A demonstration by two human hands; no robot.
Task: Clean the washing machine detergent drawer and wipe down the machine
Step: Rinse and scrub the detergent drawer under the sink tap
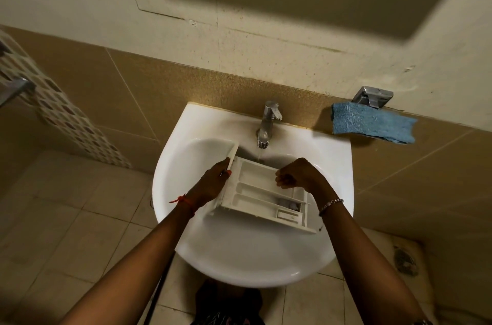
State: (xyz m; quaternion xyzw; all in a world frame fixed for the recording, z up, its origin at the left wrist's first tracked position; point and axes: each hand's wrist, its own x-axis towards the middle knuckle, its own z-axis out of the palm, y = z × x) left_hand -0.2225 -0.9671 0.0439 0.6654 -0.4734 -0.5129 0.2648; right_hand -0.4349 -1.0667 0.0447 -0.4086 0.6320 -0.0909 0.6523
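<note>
Detergent drawer [266, 193] sits tilted in your two hands over the bowl of the sink [239, 258], compartments up. Its far end is under the tap [267, 125], where a thin stream of water [259, 155] runs down. Your left hand [213, 182] grips the front panel at the drawer's left end, fingers wrapped round its edge. Your right hand [299, 175] is curled at the far right rim and looks to be pinching it, though the fingertips are partly hidden. The risks from here, as I judge them: wet plastic is slippery and a pinch on a thin rim is a weak hold, so twisting to rinse another compartment could let the drawer drop and knock the porcelain or crack a divider. Tip it too steeply toward yourself and rinse water may run off the near end, past the basin's front lip, onto the floor tiles [80, 231]. The small insert [291, 206] in the near-right compartment may work loose under the flow. The blue cloth [372, 125] hangs right of the sink, well apart from both hands.
</note>
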